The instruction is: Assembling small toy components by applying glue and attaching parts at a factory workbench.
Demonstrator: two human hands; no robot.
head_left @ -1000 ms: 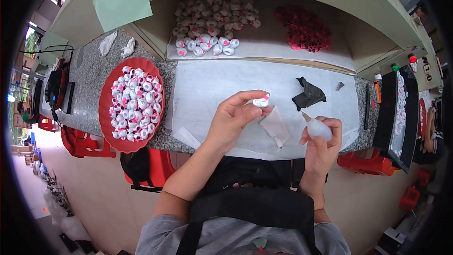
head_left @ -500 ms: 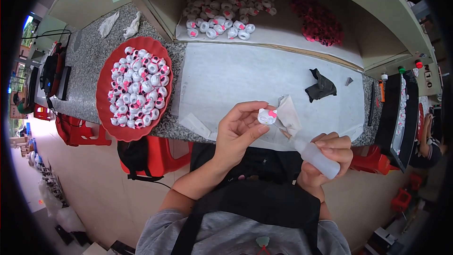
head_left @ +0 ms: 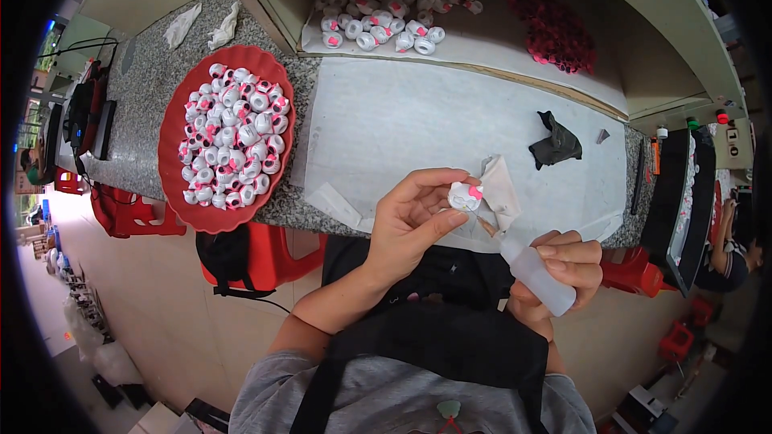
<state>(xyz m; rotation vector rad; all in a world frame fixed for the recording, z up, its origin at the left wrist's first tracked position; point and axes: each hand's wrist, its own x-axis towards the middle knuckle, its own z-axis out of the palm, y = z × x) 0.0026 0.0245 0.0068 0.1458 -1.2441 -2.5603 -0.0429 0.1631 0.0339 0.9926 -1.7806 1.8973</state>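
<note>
Between the thumb and fingers of my left hand point(head_left: 414, 213) is a small white cat-head figurine point(head_left: 465, 196) with a pink patch on it. My right hand point(head_left: 563, 269) grips a translucent white squeeze bottle point(head_left: 543, 280), tilted so its thin nozzle points up and left at the figurine. The tip looks close to the figurine; whether it touches, I cannot tell. Just behind the nozzle lies a crumpled white cloth point(head_left: 500, 193) on the paper-covered worktop point(head_left: 418, 128). To the left, a red scalloped tray point(head_left: 173, 181) holds many similar white-and-pink pieces.
A shelf at the back bears a heap of white pieces point(head_left: 386, 28) and a pile of dark pink parts point(head_left: 559, 36). A black cloth scrap point(head_left: 555, 143) lies on the paper. Red stools point(head_left: 269, 257) stand below the table edge. Another person point(head_left: 724, 253) sits at far right.
The view has shifted slightly. In my left fingers the figurine has turned a little, its pink patch now further right. The bottle stays beside it, in my right hand.
</note>
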